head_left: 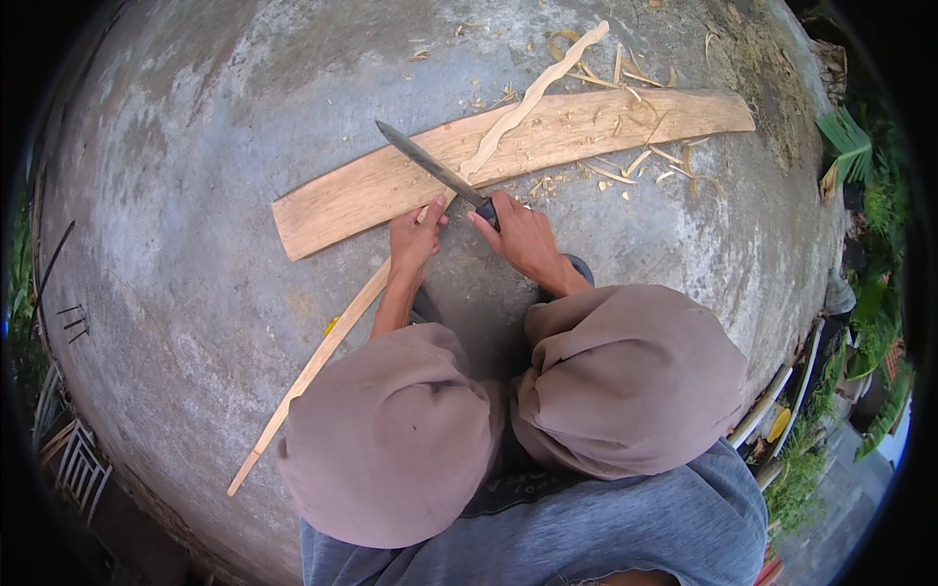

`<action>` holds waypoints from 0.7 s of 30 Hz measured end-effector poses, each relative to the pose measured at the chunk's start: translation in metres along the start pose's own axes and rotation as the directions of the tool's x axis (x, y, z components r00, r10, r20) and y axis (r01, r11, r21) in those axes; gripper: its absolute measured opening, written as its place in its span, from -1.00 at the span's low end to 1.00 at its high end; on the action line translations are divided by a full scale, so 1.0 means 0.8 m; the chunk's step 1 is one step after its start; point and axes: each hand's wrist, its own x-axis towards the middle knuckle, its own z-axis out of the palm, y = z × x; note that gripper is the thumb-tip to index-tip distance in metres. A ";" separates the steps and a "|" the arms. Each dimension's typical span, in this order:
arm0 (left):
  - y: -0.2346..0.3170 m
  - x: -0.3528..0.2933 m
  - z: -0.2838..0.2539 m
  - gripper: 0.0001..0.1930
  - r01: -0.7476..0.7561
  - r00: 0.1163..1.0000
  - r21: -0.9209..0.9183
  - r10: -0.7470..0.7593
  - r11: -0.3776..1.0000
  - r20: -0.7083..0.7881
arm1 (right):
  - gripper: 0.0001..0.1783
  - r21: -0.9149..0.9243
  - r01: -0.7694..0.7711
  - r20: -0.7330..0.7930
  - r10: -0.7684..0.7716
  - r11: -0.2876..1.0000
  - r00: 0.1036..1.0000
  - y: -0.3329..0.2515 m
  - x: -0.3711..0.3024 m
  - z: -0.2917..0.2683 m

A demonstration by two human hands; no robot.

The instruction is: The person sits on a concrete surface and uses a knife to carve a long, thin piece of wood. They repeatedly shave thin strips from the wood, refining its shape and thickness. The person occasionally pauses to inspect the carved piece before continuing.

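Observation:
My right hand is wrapped round the black handle of a long knife, whose dark blade points up and to the left. Pinched in the fingers of my left hand is a long, thin wooden strip. Its far part has wavy, scalloped edges, while its straight near part runs down to the lower left past my forearm. The blade crosses the strip just beyond my left fingers. Beneath both lies a broad, slightly curved wooden plank on the ground. My left hand partly hides the strip.
Curled shavings lie on the plank's right part and on the concrete floor around it. My knees in brown cloth are close below my hands. Green plants line the right edge, and a pale rack stands at lower left.

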 end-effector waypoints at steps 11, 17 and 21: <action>-0.001 0.000 0.003 -0.56 -0.021 1.000 -0.016 0.021 1.000 0.005 | -0.49 -0.030 0.064 -0.057 -0.066 0.997 0.996 -0.007 -0.005 0.005; 0.002 0.001 -0.003 -0.58 0.006 0.999 0.038 -0.005 0.999 -0.043 | -0.51 -0.123 -0.038 0.004 0.039 0.992 0.999 0.005 0.005 0.018; -0.004 0.005 0.001 -0.54 -0.020 1.000 0.009 0.020 1.000 -0.003 | -0.51 -0.064 0.060 -0.036 -0.062 0.996 0.997 -0.012 -0.009 0.000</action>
